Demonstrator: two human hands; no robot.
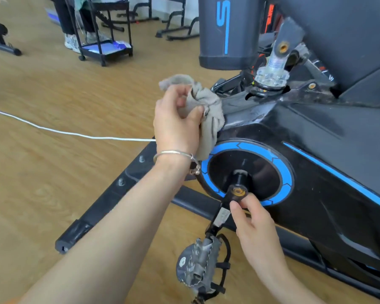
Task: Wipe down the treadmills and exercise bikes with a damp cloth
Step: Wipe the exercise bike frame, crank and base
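— How is the left hand (176, 123) held?
— Raised, with the bare forearm stretched forward and a thin bracelet (173, 153) on the wrist; its thumb and fingers curl round a bunched cloth (210, 110).
— And the right hand (257, 229)?
— Lower and nearer, reaching in from the bottom edge, thumb and fingertips pinching the top end of a crank (221, 218).

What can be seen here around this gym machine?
exercise bike: one, black with blue trim, right side
crank arm: one, black, hanging below the blue ring
pedal: one, grey metal, crank arm's lower end
cloth: one, grey-beige, beside bike housing
cable: one, white, across floor at left
cart: one, black, far back
shoes: two, pale, by the cart
floor: one, light wood, underneath
bracelet: one, silver, left wrist
left hand: one, holds the cloth
right hand: one, pinches the crank arm
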